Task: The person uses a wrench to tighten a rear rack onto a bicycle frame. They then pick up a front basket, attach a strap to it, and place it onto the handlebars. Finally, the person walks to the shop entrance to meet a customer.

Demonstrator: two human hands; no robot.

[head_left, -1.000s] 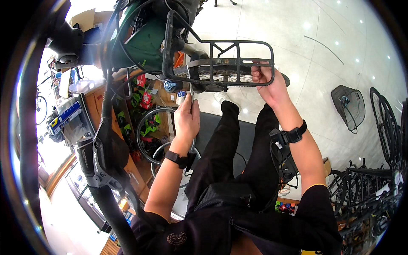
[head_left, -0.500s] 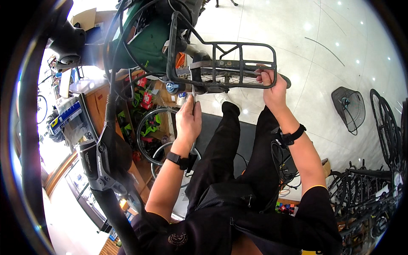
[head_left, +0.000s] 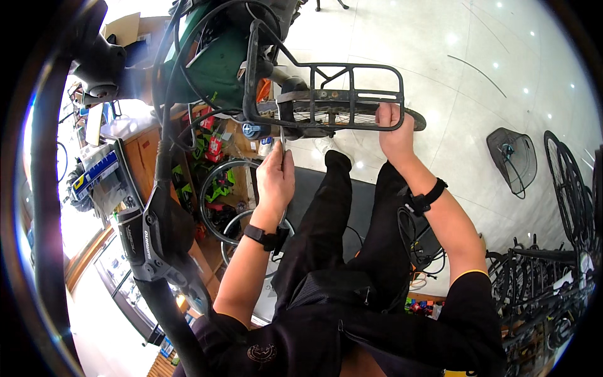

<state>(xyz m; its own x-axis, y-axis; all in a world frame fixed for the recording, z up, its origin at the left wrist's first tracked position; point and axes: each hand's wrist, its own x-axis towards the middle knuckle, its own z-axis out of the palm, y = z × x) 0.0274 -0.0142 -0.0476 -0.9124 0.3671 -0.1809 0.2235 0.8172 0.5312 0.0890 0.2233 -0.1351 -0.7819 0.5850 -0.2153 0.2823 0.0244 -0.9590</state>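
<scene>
A black metal rack sticks out in front of a green bicycle frame, above a wheel with a black tyre. My left hand is closed on a slim silver wrench-like tool, which points up to the bracket at the rack's left end; its tip is partly hidden there. At the rack's right end, my right hand has its fingers curled in beside the outer bars. What those fingers hold, if anything, is hidden.
The bicycle's handlebar and cables run close along my left side. Beyond it stands a wooden cabinet. A black mesh basket lies on the pale tiled floor to the right, near several stacked bicycle parts.
My right hand has turned and shifted slightly left, its fingers now curled; a thin silver piece at its fingertips no longer shows. My left hand keeps its hold on the tool.
</scene>
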